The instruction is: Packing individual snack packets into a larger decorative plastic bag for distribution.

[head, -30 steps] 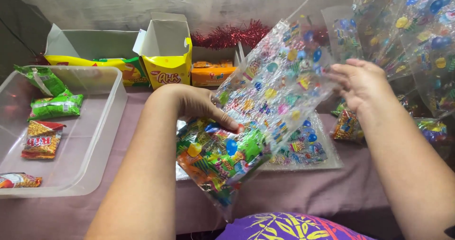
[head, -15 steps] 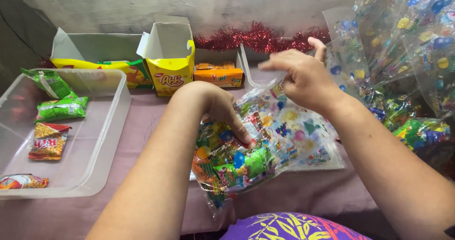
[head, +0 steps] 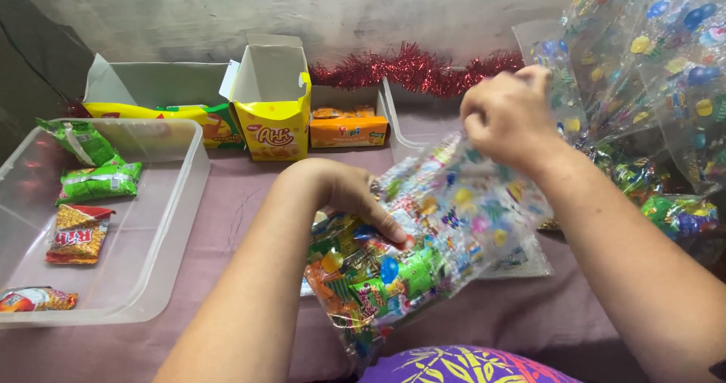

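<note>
A clear plastic gift bag (head: 439, 232) printed with coloured balloons lies tilted in front of me, its lower end packed with snack packets (head: 363, 277). My left hand (head: 344, 194) is pressed against the bag's middle, fingers curled over the packets. My right hand (head: 507, 114) is closed around the bag's open upper end, gathering the plastic. Both hands hold the same bag above the mauve tablecloth (head: 234, 194).
A clear plastic tub (head: 181, 201) at the left holds green and red snack packets (head: 98, 182). Open yellow cartons (head: 272, 111) and an orange box (head: 348, 130) stand at the back before red tinsel (head: 416, 69). More filled balloon-print bags (head: 658, 126) pile at the right.
My right hand has come in from the right and closed on the bag's top end, bunching it. The bag has been lowered and folded nearer to me. My left hand stays on the packets.
</note>
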